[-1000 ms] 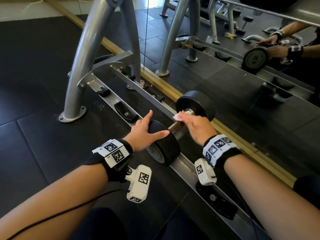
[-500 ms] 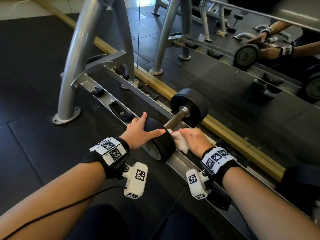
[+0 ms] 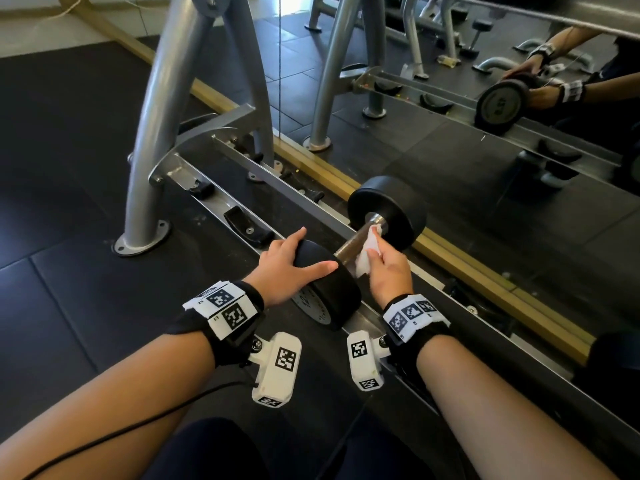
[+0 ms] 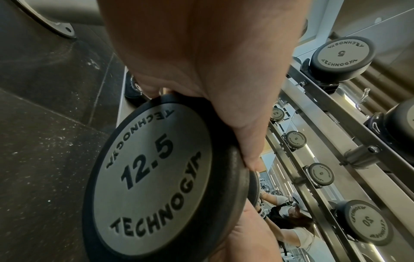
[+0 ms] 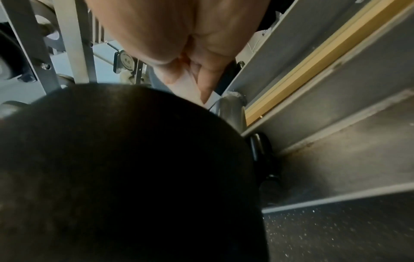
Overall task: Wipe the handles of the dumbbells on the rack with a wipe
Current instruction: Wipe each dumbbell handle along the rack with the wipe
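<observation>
A person crouched at a gym rack wipes down a dumbbell (image 3: 346, 261) that lies across the lowest rails of the rack (image 3: 221, 202), just in front of a wall mirror (image 3: 450, 109). Nearest the camera, the left hand (image 3: 287, 268) lies spread over the top of the dumbbell's near head (image 3: 329, 292), fingers straight and thumb stretched along the rubber, steadying it rather than gripping; the left wrist view shows the head's end plate stamped 12.5. Just beyond, the right hand (image 3: 388, 268) pinches a white wipe (image 3: 369, 249) and presses it against the metal handle (image 3: 349, 247), the cloth reaching up toward the collar at the far head (image 3: 388, 211). The step in hand appears to be the wiping of this handle itself, with the wipe working its upper and right-hand side. The next move likely calls for carrying the wipe round the underside of the bar, perhaps by rolling the dumbbell a little under the left palm, with care that the heavy weight does not roll off its rails. Other dumbbells, marked 5 and 20, sit on the upper tiers in the left wrist view, and their handles presumably remain to be done.
</observation>
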Demonstrator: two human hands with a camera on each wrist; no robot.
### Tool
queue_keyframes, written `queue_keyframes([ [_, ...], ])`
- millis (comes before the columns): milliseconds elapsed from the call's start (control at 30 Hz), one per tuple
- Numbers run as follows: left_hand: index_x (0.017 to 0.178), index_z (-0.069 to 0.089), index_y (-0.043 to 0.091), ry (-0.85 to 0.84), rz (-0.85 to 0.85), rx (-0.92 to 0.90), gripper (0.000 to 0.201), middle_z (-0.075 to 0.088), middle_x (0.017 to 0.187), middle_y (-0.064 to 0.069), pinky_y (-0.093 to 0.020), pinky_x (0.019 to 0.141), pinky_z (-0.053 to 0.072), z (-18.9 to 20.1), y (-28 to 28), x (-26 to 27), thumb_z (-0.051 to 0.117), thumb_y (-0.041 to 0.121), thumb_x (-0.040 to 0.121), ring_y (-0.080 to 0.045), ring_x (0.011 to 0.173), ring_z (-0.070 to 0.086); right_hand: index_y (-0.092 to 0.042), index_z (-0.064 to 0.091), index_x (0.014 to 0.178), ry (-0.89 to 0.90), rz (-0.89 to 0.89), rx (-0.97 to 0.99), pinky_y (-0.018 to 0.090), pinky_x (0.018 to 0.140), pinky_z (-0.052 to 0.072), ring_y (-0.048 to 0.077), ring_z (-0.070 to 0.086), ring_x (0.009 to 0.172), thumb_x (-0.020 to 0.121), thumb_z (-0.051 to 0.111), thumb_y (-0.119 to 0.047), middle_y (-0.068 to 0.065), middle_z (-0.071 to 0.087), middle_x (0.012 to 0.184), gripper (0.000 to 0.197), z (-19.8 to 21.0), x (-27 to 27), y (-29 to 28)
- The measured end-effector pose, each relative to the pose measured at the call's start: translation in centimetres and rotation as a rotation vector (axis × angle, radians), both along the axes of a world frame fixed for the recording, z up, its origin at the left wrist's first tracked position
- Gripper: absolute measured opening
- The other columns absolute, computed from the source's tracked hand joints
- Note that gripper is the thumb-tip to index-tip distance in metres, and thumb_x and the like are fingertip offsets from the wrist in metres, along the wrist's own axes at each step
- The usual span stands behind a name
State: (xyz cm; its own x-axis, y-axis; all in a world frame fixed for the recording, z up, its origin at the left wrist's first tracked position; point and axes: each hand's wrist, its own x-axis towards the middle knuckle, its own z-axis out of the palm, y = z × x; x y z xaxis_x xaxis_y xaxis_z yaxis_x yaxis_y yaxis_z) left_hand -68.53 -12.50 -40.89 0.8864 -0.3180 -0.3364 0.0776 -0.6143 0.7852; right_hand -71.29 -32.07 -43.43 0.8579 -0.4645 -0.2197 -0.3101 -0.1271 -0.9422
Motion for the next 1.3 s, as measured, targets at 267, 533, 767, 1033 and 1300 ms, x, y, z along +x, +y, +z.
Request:
queue_keyframes([
  [267,0.154,0.019,0.040,0.000,-0.001,-0.003,0.095,0.029,0.153,-0.003,-0.049,0.114,0.031,-0.3,0.0,0.2,0.066,0.067,0.076,-0.030,0.142,0.023,-0.022,0.072,0.113,0.091,-0.004,0.265,0.035,0.090,0.049,0.018,0.065,0.104,0.079,0.067,-0.068,0.003,0.071,0.108,0.057,-0.2,-1.5,0.5],
  [533,0.153,0.020,0.040,0.005,-0.012,-0.024,0.094,0.030,0.150,-0.003,-0.046,0.112,0.034,-0.3,0.1,0.3,0.067,0.066,0.076,-0.028,0.140,0.027,-0.018,0.071,0.114,0.073,-0.120,0.172,0.032,0.084,0.050,0.021,0.064,0.102,0.085,0.069,-0.055,0.007,0.069,0.108,0.047,1.6,-0.2,-1.4],
  [767,0.153,0.021,0.041,-0.009,-0.004,-0.019,0.093,0.031,0.151,-0.004,-0.044,0.111,0.032,-0.7,0.1,0.4,0.067,0.066,0.076,-0.028,0.140,0.027,-0.031,0.077,0.102,0.078,0.157,0.142,0.038,0.096,0.049,0.018,0.062,0.111,0.091,0.061,-0.052,0.001,0.070,0.112,0.028,0.0,-3.0,0.9],
  [1033,0.152,0.023,0.041,-0.007,-0.002,-0.036,0.105,0.034,0.147,-0.003,-0.041,0.110,0.036,-0.9,0.1,0.6,0.065,0.076,0.063,-0.027,0.136,0.033,-0.023,0.075,0.107,0.071,-0.103,0.265,0.037,0.092,0.050,0.020,0.067,0.100,0.086,0.070,-0.048,0.003,0.072,0.104,0.033,0.9,-0.2,-1.1],
  [1300,0.152,0.023,0.040,-0.015,-0.002,-0.045,0.098,0.033,0.148,-0.004,-0.038,0.106,0.036,-1.1,0.0,0.6,0.068,0.069,0.070,-0.027,0.136,0.033,-0.029,0.079,0.100,0.054,0.273,0.207,0.037,0.094,0.053,0.013,0.070,0.103,0.088,0.066,-0.041,-0.003,0.076,0.102,0.022,-0.1,-3.5,-0.5],
])
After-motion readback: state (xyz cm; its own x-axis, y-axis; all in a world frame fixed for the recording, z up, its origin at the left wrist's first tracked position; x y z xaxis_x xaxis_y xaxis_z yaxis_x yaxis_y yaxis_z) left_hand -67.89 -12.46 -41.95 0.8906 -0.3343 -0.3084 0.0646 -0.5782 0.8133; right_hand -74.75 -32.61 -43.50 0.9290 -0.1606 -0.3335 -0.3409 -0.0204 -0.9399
